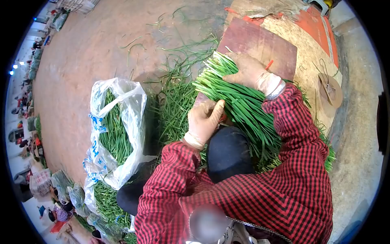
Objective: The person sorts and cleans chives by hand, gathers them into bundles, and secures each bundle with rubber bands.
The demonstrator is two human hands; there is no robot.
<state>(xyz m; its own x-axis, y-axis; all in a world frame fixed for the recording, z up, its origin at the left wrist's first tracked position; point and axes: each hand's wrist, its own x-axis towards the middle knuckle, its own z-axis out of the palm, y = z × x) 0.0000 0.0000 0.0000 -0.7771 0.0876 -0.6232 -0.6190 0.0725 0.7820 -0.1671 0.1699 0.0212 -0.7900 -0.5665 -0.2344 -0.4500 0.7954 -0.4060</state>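
Observation:
A thick bundle of garlic chives point(248, 103) lies slantwise over the board and my knee, its pale cut ends at the upper left. My gloved right hand point(247, 72) is closed over the bundle's upper side near those ends, thumb lying across the stems. At the bundle's lower edge, my gloved left hand point(204, 122) has its fingers curled and thumb pressed in. What sits between those fingers is hidden, though a small orange-red bit shows beside the thumb. Under the stems is a dark red board point(260, 42).
A white plastic bag point(136, 103) holding chives stands to the left. Loose chive leaves point(176, 110) are heaped between it and the board. A straw-coloured round item point(330, 90) lies on the right. More bagged greens point(77, 197) and people line the far left.

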